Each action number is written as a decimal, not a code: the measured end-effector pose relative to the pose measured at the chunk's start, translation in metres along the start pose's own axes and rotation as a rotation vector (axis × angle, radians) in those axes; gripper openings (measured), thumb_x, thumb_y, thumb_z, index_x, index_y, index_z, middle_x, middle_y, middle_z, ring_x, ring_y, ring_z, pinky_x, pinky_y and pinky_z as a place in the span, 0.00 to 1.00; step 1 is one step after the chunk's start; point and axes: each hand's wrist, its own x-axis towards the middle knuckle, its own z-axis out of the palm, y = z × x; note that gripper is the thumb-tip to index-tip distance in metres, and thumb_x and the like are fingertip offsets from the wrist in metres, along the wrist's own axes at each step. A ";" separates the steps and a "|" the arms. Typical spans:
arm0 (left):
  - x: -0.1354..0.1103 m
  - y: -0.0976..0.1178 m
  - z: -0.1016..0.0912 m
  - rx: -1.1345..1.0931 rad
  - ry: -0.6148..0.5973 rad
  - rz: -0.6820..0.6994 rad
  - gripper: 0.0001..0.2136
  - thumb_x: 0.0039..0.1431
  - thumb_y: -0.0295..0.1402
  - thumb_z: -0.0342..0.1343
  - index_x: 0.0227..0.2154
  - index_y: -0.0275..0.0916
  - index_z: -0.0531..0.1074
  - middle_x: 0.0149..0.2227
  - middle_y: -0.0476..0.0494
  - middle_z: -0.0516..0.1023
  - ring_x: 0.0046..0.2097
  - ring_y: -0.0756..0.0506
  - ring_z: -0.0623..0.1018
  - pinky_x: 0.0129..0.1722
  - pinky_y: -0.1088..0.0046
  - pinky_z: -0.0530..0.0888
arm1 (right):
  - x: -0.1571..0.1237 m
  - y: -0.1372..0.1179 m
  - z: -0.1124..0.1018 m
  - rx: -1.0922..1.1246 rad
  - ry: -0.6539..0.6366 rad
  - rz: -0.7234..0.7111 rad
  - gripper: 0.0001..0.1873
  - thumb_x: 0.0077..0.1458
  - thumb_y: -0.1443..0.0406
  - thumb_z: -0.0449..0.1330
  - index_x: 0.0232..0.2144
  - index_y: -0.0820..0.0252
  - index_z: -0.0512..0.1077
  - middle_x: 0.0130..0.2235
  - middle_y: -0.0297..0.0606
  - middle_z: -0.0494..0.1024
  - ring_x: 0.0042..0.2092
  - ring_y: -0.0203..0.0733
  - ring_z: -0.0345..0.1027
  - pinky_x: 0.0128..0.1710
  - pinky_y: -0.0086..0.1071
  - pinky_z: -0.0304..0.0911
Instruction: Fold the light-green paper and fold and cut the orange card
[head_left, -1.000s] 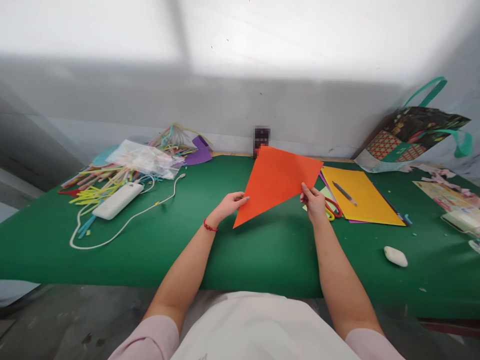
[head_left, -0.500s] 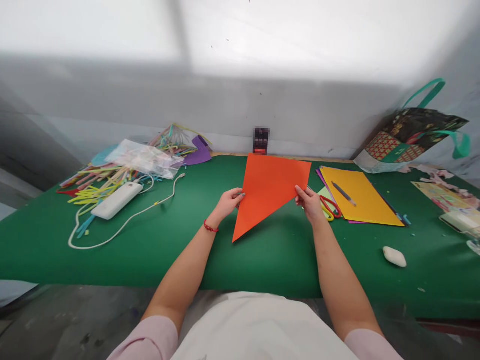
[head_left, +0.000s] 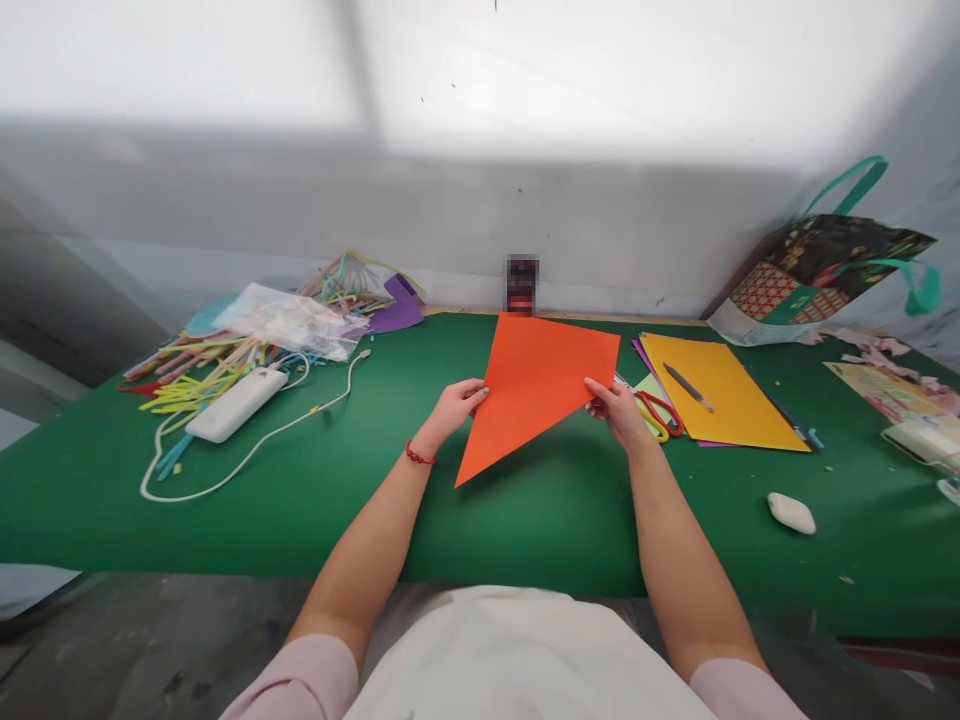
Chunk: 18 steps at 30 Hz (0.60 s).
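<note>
An orange paper triangle hangs just above the green table, its long point aimed down toward me on the left. My left hand pinches the paper's left edge. My right hand grips its right edge near the upper corner. Both hands are closed on the sheet, fingers under it and thumbs on top.
Red-handled scissors lie right beside my right hand, on a stack of coloured sheets topped by a yellow one with a pencil. A white power bank with cable, straws and a plastic bag are left. A white eraser and patterned bag are right.
The orange triangle has turned and dropped a little toward the table, its lower point swinging left and down. Both hands shifted slightly with it and kept their hold.
</note>
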 end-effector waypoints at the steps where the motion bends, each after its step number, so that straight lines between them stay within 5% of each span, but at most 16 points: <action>1: 0.000 -0.001 0.000 -0.017 -0.006 -0.004 0.10 0.50 0.37 0.59 0.32 0.36 0.76 0.29 0.45 0.77 0.28 0.49 0.73 0.25 0.76 0.67 | -0.001 -0.001 -0.001 0.008 -0.012 0.011 0.26 0.26 0.49 0.70 0.22 0.60 0.67 0.15 0.30 0.70 0.16 0.30 0.59 0.14 0.25 0.48; 7: 0.002 -0.008 0.003 -0.343 0.065 0.006 0.21 0.54 0.46 0.54 0.43 0.33 0.73 0.29 0.42 0.79 0.25 0.50 0.74 0.25 0.75 0.69 | 0.006 -0.002 -0.005 0.203 0.143 -0.092 0.25 0.28 0.50 0.71 0.16 0.59 0.63 0.12 0.30 0.68 0.14 0.29 0.58 0.10 0.23 0.45; 11: -0.002 -0.010 0.018 -0.291 -0.123 -0.021 0.27 0.50 0.40 0.60 0.54 0.39 0.66 0.45 0.37 0.78 0.29 0.51 0.77 0.26 0.77 0.70 | 0.011 0.003 0.007 0.390 0.253 -0.129 0.23 0.33 0.52 0.70 0.17 0.58 0.63 0.17 0.32 0.74 0.15 0.28 0.57 0.11 0.22 0.50; 14: -0.008 -0.009 0.035 -0.299 -0.226 -0.033 0.32 0.49 0.39 0.62 0.58 0.45 0.61 0.56 0.34 0.70 0.37 0.47 0.79 0.31 0.75 0.73 | 0.008 0.009 0.023 0.392 0.165 -0.069 0.23 0.27 0.52 0.72 0.20 0.59 0.67 0.18 0.34 0.76 0.15 0.29 0.60 0.12 0.23 0.53; 18: -0.013 -0.010 0.049 -0.299 -0.174 -0.030 0.27 0.51 0.43 0.60 0.53 0.40 0.66 0.55 0.34 0.70 0.43 0.42 0.78 0.34 0.71 0.75 | -0.005 0.022 0.048 0.267 -0.031 -0.001 0.24 0.28 0.50 0.71 0.23 0.62 0.72 0.20 0.38 0.77 0.17 0.32 0.63 0.14 0.24 0.57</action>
